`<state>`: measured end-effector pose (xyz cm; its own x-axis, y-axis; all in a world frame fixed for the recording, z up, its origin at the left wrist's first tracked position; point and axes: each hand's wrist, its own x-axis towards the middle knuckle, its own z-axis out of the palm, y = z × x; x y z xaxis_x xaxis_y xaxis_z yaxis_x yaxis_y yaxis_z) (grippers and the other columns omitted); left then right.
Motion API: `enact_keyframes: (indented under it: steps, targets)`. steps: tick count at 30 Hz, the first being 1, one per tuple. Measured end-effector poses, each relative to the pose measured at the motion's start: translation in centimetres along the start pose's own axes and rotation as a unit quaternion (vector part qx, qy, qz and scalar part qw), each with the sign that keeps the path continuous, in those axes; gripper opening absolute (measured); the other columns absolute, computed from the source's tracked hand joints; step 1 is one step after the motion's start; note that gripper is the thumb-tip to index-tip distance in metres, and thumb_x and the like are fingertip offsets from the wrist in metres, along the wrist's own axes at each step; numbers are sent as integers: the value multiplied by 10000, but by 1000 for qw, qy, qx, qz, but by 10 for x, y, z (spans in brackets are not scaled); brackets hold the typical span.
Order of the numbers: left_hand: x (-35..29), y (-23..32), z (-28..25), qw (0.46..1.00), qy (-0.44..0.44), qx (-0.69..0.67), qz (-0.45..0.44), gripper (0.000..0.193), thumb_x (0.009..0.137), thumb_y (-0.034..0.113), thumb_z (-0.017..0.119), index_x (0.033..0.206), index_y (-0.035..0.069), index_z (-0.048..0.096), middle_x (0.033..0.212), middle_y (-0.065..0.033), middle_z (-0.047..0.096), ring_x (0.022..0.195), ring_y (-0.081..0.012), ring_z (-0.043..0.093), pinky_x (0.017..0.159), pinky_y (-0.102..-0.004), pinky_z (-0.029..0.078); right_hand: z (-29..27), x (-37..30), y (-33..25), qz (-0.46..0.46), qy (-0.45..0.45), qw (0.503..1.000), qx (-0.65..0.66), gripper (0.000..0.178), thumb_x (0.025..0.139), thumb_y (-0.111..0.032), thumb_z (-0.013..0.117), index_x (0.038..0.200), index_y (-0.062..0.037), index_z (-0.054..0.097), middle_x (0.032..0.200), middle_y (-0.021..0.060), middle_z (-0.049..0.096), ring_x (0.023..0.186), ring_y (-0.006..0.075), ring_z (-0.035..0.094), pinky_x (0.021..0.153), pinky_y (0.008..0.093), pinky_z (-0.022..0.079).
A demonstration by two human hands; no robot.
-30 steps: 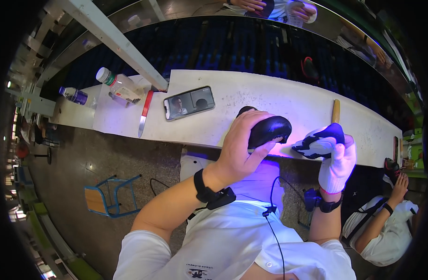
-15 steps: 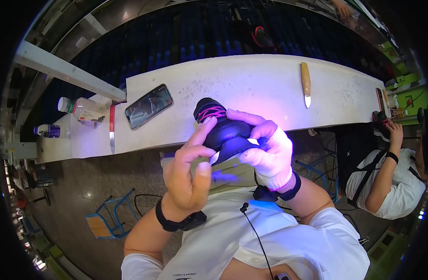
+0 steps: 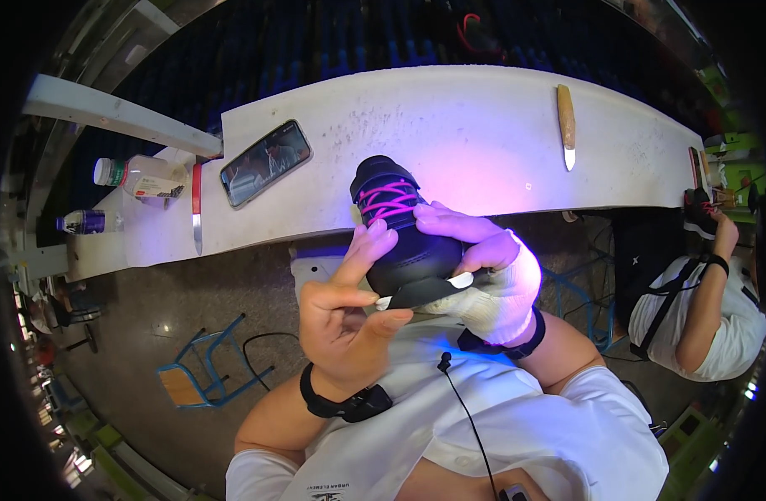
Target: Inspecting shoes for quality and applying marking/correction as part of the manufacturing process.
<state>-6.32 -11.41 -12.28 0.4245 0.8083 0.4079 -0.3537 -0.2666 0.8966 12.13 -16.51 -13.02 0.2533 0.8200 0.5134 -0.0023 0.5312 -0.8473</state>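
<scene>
- On my feed, the white table (image 3: 475, 104) spans the view.
- I see the black shoe (image 3: 393, 250) between both hands, toe nearest the wearer, overlapping the table's near edge.
- Left hand (image 3: 345, 317): fingers clamped along the shoe's left side.
- Right hand (image 3: 502, 288), white-gloved: fingers clamped on its right.
- Black sole piece (image 3: 421, 292): at the toe, white ends pinched.
- Bottle label (image 3: 157, 188): small dark print.
</scene>
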Motion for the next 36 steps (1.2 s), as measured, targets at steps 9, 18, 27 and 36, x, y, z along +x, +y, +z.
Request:
enact_keyframes:
  steps: [9, 18, 27, 36]
  targets:
    - [43, 21, -24, 957, -175, 230, 12, 358, 1068, 345, 636, 1190, 9, 651, 1277, -200, 705, 1165, -327, 594, 1082, -472, 426, -10, 17, -1, -26, -88, 966, -242, 429, 655, -229, 1001, 855, -64, 659, 1262, 191, 730, 1100, 365, 744, 897, 424, 613]
    - [57, 54, -56, 965, -123, 216, -89, 457, 938, 353, 800, 1160, -12, 639, 1243, -264, 742, 1288, -408, 657, 1183, -576, 415, 7, 12, 55, -113, -81, 952, -273, 299, 641, -123, 842, 908, -111, 707, 1185, 127, 741, 964, 328, 706, 765, 448, 580]
    - [61, 38, -68, 941, -170, 287, -49, 634, 619, 322, 1045, 1030, -18, 702, 1066, -259, 788, 1089, -366, 777, 1140, -667, 459, 7, 23, 57, -82, -137, 953, -256, 210, 660, -144, 814, 859, -105, 758, 1078, 107, 726, 908, 318, 680, 700, 430, 555]
    - [43, 33, -104, 961, -130, 216, -112, 421, 731, 151, 942, 1039, -1, 698, 1156, -260, 771, 1239, -411, 706, 1163, -617, 441, 16, 20, 90, -98, -71, 951, -284, 317, 726, -87, 753, 1021, 15, 703, 1217, 168, 692, 1089, 416, 669, 955, 542, 560]
